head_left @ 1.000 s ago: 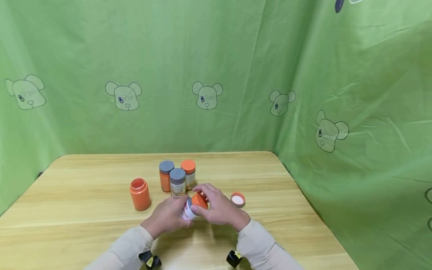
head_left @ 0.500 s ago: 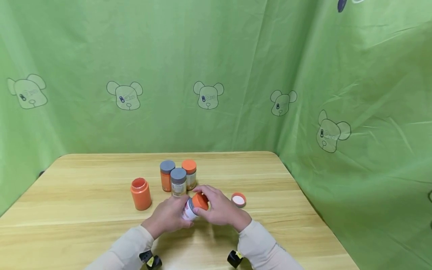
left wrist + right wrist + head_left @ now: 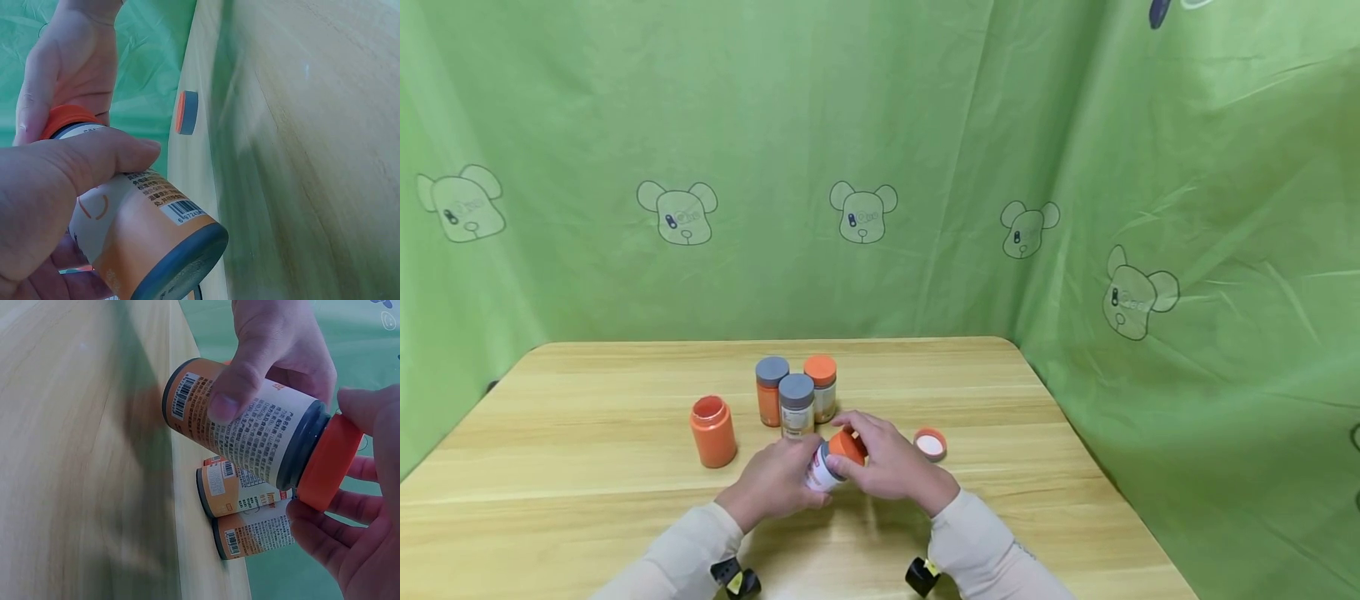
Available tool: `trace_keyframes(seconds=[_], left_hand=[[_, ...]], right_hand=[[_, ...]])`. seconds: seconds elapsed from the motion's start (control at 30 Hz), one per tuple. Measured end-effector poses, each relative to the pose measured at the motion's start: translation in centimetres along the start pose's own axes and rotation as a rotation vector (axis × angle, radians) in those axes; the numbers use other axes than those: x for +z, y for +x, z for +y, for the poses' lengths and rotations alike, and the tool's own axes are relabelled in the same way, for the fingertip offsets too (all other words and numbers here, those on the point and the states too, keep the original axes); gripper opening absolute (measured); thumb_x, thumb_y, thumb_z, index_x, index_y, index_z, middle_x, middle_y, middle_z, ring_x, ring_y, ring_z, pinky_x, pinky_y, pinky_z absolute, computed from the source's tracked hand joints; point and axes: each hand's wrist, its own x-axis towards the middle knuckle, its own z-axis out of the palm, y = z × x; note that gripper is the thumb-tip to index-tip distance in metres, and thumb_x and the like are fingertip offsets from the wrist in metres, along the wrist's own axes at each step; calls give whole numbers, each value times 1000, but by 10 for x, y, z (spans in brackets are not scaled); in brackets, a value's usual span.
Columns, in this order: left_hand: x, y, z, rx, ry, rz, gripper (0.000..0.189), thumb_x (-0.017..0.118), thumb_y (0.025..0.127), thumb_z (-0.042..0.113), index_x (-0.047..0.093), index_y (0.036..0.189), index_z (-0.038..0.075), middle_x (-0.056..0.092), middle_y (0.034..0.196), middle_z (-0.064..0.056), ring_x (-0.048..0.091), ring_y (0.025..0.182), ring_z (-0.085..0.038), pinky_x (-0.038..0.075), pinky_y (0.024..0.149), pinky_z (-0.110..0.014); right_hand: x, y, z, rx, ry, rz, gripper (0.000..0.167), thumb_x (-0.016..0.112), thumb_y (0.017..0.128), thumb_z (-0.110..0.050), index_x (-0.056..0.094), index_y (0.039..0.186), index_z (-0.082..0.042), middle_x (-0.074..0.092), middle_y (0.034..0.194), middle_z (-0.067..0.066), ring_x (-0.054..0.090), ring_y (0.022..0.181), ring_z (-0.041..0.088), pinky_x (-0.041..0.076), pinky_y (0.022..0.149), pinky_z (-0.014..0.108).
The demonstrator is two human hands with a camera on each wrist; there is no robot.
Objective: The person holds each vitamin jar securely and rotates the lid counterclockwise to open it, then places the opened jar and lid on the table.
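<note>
In the head view, my left hand (image 3: 775,477) grips a labelled jar (image 3: 822,470) above the table, tilted with its top to the right. Its body is dark grey under a white and orange label, as the right wrist view shows. Fingers and thumb of my right hand (image 3: 887,460) pinch the orange lid (image 3: 331,461) at the jar's neck. A grey neck band shows between label and lid; whether the threads are engaged, I cannot tell. Left of the hands stands an orange jar (image 3: 713,437) with no lid. Right of them lies a grey and orange lid (image 3: 930,444), white liner up.
Behind the hands three lidded jars stand close together: an orange one with a grey lid (image 3: 772,371), a labelled one with a grey lid (image 3: 797,392), and one with an orange lid (image 3: 820,369). A green curtain (image 3: 775,125) hangs behind the wooden table (image 3: 587,500).
Both hands keep their hold on the jar and its lid. The right fingers and the orange lid have shifted slightly to the right. The other jars and the loose lid stay put.
</note>
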Motion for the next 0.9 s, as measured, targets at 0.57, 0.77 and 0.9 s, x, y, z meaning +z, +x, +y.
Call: trace_keyframes(seconds=[0.57,0.77,0.9], left_hand=[[0,0,0,-4,12,-2,53,86,67,29,58,106,6,57,84,1,54,69,-12,47,59,-29],[-1,-1,0,-3,16,-7,53,86,67,29,58,105,7,57,85,1,54,70,-12,47,59,-30],[-1,-1,-1,-15,15,-20,53,86,68,30,58,106,7,57,85,1,55,70,-12,47,60,-30]], right_hand=[[-1,-1,0,-60,40,-2,45,66,90,-27,51,130,-12,58,119,3,56,95,10,49,80,26],[-1,-1,1,-80,45,-9,46,67,88,-21,51,130,-13,56,120,-2,55,96,11,49,81,26],[-2,-1,1,-99,50,-13,47,67,87,-18,51,130,-12,57,120,-1,55,98,11,49,83,27]])
